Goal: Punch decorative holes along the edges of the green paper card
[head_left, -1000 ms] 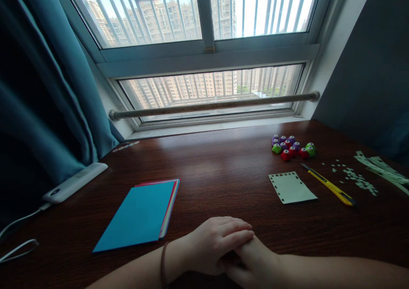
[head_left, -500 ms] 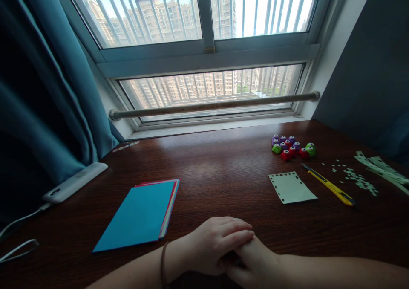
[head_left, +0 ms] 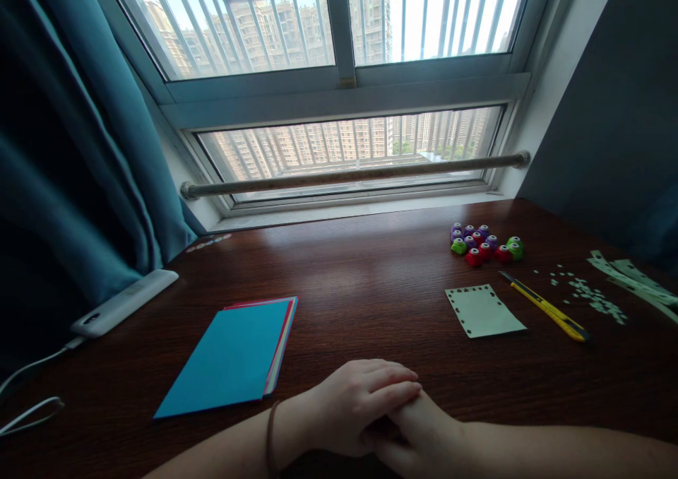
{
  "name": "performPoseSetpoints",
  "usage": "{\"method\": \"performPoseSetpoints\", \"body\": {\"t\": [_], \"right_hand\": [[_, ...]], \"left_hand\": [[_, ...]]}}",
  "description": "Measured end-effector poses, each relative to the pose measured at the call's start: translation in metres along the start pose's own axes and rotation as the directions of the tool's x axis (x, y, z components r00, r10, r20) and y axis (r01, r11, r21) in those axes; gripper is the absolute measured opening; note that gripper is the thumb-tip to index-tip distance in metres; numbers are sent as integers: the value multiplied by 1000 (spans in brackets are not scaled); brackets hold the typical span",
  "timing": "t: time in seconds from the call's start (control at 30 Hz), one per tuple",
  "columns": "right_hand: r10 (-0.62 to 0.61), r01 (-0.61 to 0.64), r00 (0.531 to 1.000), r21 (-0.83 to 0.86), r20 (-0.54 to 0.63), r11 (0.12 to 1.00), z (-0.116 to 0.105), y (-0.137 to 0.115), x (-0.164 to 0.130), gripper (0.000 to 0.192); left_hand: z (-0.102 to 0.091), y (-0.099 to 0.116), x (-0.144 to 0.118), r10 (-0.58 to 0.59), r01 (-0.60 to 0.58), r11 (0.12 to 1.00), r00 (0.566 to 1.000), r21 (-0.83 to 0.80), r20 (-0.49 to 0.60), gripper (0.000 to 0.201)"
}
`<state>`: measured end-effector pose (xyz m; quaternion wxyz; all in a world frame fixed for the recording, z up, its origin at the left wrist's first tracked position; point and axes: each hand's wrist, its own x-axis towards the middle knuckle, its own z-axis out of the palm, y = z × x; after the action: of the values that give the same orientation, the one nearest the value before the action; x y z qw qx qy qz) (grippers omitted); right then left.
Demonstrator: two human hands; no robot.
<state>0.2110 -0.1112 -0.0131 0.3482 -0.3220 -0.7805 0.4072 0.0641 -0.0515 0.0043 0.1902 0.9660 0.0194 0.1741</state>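
At the near edge of the table my hands are clasped together. My left hand (head_left: 357,401), a brown band round its wrist, lies over the top with its fingers wrapped round my right hand (head_left: 424,422). The right hand is closed against the left, and most of its fingers are hidden beneath it. Left of them lies a stack of coloured paper (head_left: 227,359), blue sheet uppermost. To the right is a small pale green sheet (head_left: 483,313) with punched holes along two edges. Beside it rests a yellow utility knife (head_left: 548,311).
Several small red, purple and green craft punches (head_left: 479,242) stand at the back right. Tiny paper cutouts (head_left: 593,295) and punched paper strips (head_left: 633,278) lie at the right. A white device (head_left: 127,302) with a cable sits by the curtain (head_left: 106,147). A window rail (head_left: 354,175) crosses behind.
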Motion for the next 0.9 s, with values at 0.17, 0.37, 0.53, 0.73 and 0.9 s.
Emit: {"method": "performPoseSetpoints", "body": {"t": [0.17,0.37,0.53,0.73,0.9], "right_hand": [[-9,9,1000,0,-11,1000,0,1,0,40],[-9,9,1000,8,-10,1000,0,0,0,39],[0,0,1000,11,-14,1000,0,1,0,40],[-19,19,1000,25,-17,1000,0,2,1,39],[-20,20,1000,19,-16,1000,1,3,0,39]], "left_hand": [[1,-1,-1,-3,3,1000,1000,2,2,56],[0,0,0,0,0,1000,1000,-6,-3,56],[0,0,0,2,-2,1000,1000,-6,-3,57],[1,-1,0,-5,5,1000,1000,-8,-1,58],[0,0,0,-9,9,1000,1000,-12,10,58]]}}
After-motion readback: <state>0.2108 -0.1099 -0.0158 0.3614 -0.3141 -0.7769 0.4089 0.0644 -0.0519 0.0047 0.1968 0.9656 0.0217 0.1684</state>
